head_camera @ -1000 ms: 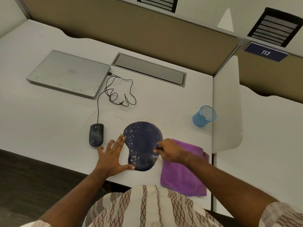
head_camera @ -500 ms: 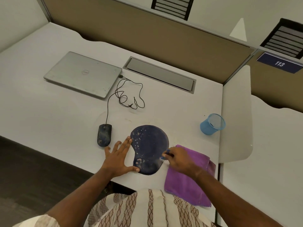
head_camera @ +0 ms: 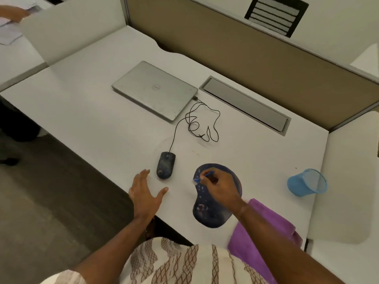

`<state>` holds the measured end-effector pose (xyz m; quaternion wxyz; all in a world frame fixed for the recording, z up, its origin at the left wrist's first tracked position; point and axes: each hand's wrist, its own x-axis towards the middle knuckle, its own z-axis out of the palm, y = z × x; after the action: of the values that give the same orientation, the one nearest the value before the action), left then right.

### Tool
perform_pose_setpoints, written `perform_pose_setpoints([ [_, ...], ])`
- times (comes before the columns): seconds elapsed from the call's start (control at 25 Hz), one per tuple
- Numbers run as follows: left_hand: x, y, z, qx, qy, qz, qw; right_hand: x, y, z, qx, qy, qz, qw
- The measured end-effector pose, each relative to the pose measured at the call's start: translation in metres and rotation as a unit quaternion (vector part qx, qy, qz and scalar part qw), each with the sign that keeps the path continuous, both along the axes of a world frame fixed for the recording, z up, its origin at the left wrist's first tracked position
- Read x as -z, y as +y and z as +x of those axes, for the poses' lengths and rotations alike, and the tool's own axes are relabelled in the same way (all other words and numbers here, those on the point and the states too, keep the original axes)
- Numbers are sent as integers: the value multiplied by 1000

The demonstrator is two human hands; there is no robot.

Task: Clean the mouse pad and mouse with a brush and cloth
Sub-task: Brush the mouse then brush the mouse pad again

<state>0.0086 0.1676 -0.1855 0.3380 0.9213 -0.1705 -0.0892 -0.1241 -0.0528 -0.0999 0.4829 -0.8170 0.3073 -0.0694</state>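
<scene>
- The white table (head_camera: 92,111) carries everything. A closed laptop (head_camera: 153,91) lies at its far side, well apart from the work.
- The purple cloth (head_camera: 266,228) lies at the near right edge. The right forearm covers part of it, so its full spread is hidden. I judge it is meant for the wipe after brushing.
- The dark mouse pad (head_camera: 213,214) lies near the front edge, touching the cloth or just beside it; I cannot tell which. Pale specks dot its surface, and the right hand covers much of its upper half.
- The right hand (head_camera: 217,185) is grasping a small blue brush, fingers curled round the handle.
- The left hand (head_camera: 146,193) is released, fingers spread, beside the mouse and apart from the pad. Whether it touches the table is unclear.
- Brushing should go best in short strokes one way, off the pad's edge and away from the cloth. The left hand could press the pad so it cannot slide.
- A blue mesh cup (head_camera: 305,182) stands to the right, well apart.
- The mouse (head_camera: 165,165) lies left of the pad, specked too. Its cable (head_camera: 174,136) loops back to the laptop.
- The brush (head_camera: 202,176) meets the pad's upper left edge. Its bristles are too small to make out, and the fingers hide most of the handle.
</scene>
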Motion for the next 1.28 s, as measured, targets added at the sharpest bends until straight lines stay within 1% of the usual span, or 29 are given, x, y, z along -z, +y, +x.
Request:
perform_pose_setpoints([
  [0.08,-1,1,13,53,42,47,997,2,7,29,-36,-1,5,999],
  [0.16,2,2,19,97,51,86,990,6,14,55,-64,5,-6,998],
  [0.28,6,1,22,128,60,116,983,9,21,82,-106,7,-64,992],
  [0.44,10,1,28,162,64,151,973,14,26,99,-119,-1,-103,987],
  [0.68,14,0,31,175,73,171,967,21,34,92,-145,15,-122,982],
  [1.08,13,1,32,179,82,189,962,25,30,65,-226,67,-164,958],
  [1.28,12,1,32,184,81,187,962,18,40,73,-230,11,-194,953],
])
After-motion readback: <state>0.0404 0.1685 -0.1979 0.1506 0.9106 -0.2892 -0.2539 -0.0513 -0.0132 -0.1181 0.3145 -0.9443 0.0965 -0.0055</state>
